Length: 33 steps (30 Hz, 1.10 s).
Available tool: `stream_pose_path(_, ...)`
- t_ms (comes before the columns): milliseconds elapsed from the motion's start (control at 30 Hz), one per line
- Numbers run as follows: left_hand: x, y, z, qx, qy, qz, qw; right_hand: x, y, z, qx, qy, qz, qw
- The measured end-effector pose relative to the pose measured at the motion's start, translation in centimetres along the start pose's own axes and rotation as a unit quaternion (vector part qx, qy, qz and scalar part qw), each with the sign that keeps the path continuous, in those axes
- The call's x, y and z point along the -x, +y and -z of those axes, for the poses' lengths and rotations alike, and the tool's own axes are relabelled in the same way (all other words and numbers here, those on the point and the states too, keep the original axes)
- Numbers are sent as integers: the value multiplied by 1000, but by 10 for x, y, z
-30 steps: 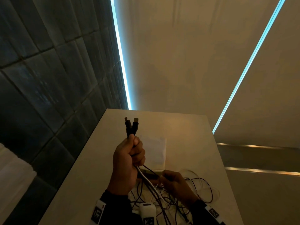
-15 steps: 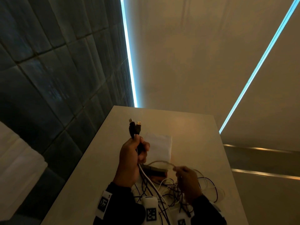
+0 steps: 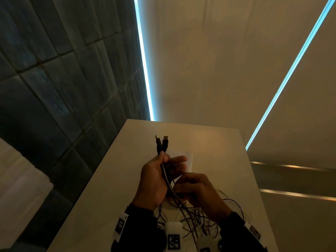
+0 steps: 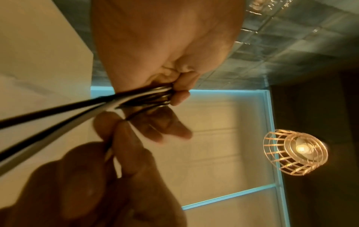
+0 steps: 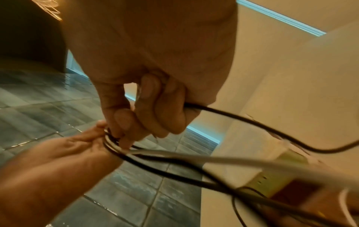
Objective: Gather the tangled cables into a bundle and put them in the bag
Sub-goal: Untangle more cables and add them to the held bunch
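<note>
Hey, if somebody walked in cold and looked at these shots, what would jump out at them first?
Probably the left hand, raised mid-frame over the pale table and gripping cables whose two black plugs stick up above the fist. Just right of it, the right hand pinches a strand, with the tangle of cables sprawled beneath. Bright cyan light strips slash across the wall behind.

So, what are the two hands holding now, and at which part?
The left hand grips the gathered cables just below their two plugs. The right hand pinches a black cable at a loop, lower down the strands.
</note>
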<state>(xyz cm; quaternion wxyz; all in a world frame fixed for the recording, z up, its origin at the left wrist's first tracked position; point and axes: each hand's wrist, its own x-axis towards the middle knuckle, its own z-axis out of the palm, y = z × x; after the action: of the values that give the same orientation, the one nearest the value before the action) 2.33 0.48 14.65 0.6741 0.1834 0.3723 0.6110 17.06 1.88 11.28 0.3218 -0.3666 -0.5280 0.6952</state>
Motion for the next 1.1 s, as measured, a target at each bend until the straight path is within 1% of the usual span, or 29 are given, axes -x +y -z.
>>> stream_pose_path(133, -2, 5, 5, 36, -34, -29, 998, 0, 31, 9, 2, -27, -30, 999)
stream_pose_path(200, -1, 5, 6, 40, -51, -32, 997, -1, 46, 17, -3, -13, -27, 1000)
stream_pose_path(367, 0, 0, 5, 21, -57, -41, 997, -8, 74, 26, 4, 15, -16, 1000)
stream_pose_path(433, -1, 5, 7, 18, -54, -49, 997, -10, 90, 31, 22, 49, -6, 999)
stream_pose_path(500, 0, 9, 8, 4, -43, -60, 997, -13, 111, 37, 83, 78, 4, 993)
stream_pose_path(533, 1, 11, 8, -3, -38, -63, 997, -16, 122, 40, 109, 87, 6, 990)
stream_pose_path(667, 3, 11, 8, -17, -15, -72, 997, -27, 147, 41, 143, 106, -1, 984)
stream_pose_path(800, 4, 13, 13, -16, 7, -74, 997, -30, 162, 48, 201, 119, -45, 971)
stream_pose_path(900, 5, 9, 16, -24, 31, -74, 996, -33, 154, 54, 230, 150, -107, 956)
stream_pose_path(933, 5, 8, 16, -29, 39, -72, 996, -34, 144, 53, 213, 173, -115, 955)
stream_pose_path(1000, 5, 7, 16, -42, 54, -64, 996, -37, 117, 50, 103, 228, -102, 963)
stream_pose_path(1033, 4, 7, 16, -54, 65, -61, 995, -37, 98, 47, 35, 238, -83, 967)
stream_pose_path(1067, 4, 6, 16, -71, 79, -58, 993, -35, 76, 42, -25, 233, -56, 970)
stream_pose_path(1100, 3, 4, 16, -86, 95, -56, 990, -32, 55, 37, -62, 219, -22, 973)
